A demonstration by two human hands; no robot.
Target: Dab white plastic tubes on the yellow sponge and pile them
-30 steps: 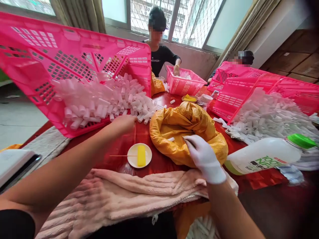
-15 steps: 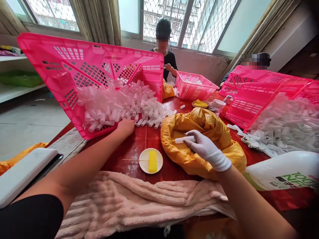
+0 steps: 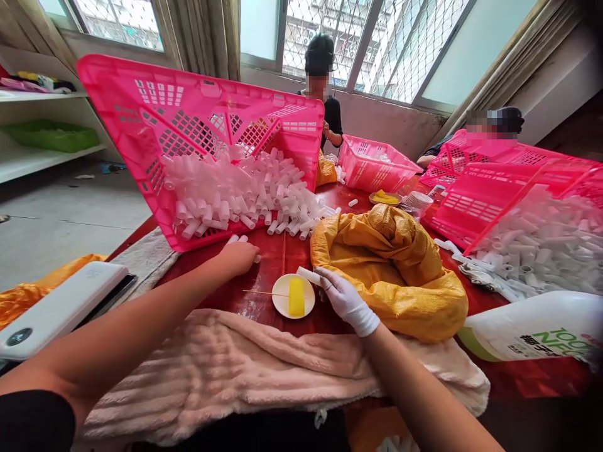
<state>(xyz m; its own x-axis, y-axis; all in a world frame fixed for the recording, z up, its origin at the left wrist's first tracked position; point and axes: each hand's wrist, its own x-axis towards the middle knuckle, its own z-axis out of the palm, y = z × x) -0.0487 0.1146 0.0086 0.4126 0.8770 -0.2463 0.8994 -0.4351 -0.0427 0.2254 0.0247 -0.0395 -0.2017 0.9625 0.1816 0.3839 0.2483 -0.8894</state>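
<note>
Item: white plastic tube (image 3: 308, 275), held in the pinched fingers of the gloved right hand (image 3: 346, 300). Change noted: half a second ago hand and tube were over the yellow sack (image 3: 391, 263); both now sit lower and left, just beside the small white dish (image 3: 293, 296) with its yellow block (image 3: 296, 295), so the tube appears brought to the dish. Tube's long axis near horizontal, free end pointing left and slightly far. Left hand (image 3: 239, 256), bare, curled over loose tubes (image 3: 238, 239) on the desk (image 3: 277, 254) at the tipped pink basket (image 3: 198, 125); grip state cannot be told.
</note>
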